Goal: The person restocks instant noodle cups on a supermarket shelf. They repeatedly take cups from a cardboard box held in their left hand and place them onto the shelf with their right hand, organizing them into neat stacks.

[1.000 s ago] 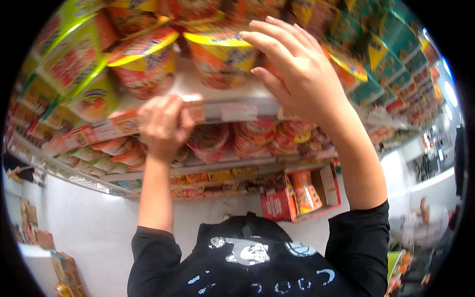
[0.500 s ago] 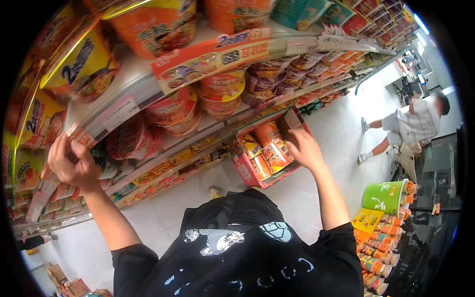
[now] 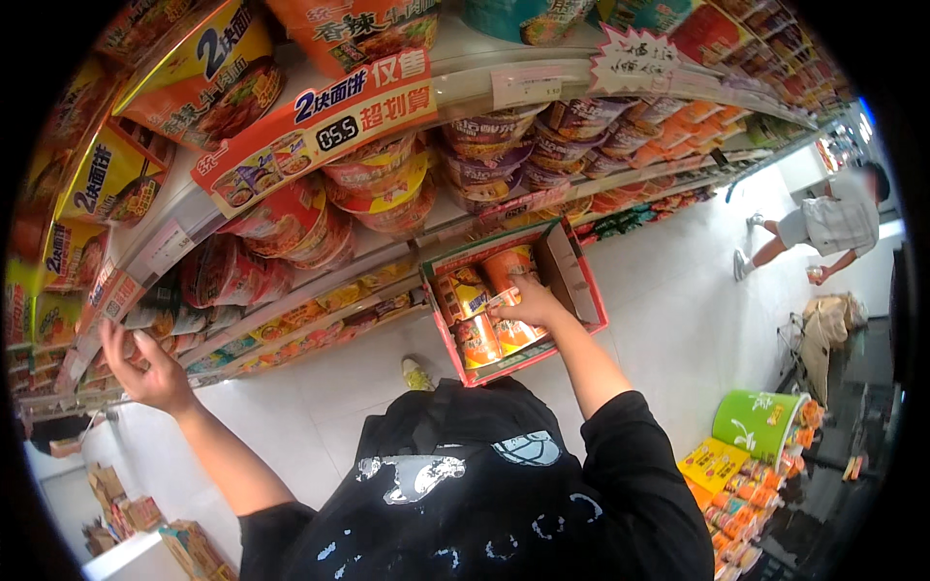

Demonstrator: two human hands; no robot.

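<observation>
A red-edged cardboard box, its top uncovered, holds several orange and yellow instant noodle cups. My right hand reaches into it, thumb and fingers around the top of an orange noodle cup; part of the grip is hidden. Other cups sit beside that one. My left hand is raised with fingers apart and nothing in it, just below the shelf edge by a small price tag.
Shelves of noodle bowls curve across the front and left, with a red promotional strip on one edge. At the right a person walks on the pale floor. Lower right stand a green bucket-shaped display and rows of cups.
My right hand has gone from the box's right side down onto a cup inside. My left hand has come away from the shelf-edge tag and spread its fingers. The person has moved.
</observation>
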